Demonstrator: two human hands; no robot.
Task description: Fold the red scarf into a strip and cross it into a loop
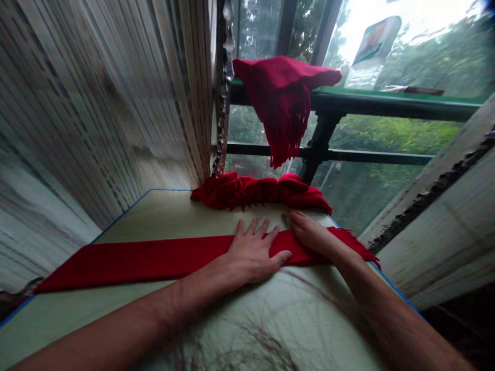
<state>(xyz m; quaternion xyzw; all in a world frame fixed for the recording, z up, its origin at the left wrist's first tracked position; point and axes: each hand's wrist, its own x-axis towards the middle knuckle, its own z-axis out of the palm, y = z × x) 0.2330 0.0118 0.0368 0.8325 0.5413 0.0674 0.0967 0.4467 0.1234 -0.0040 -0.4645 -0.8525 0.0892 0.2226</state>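
Note:
A long red scarf lies stretched flat across a pale table, its fringe hanging off the right edge. My left hand rests flat on the scarf, fingers spread. Just to its right, my right hand also presses flat on the scarf, fingers extended toward the far side. Behind both hands a second red scarf lies bunched up at the table's far edge.
A third red fringed scarf hangs over a green railing in front of a window. Bamboo blinds hang along the left. A pale wooden frame runs close by the table's right edge.

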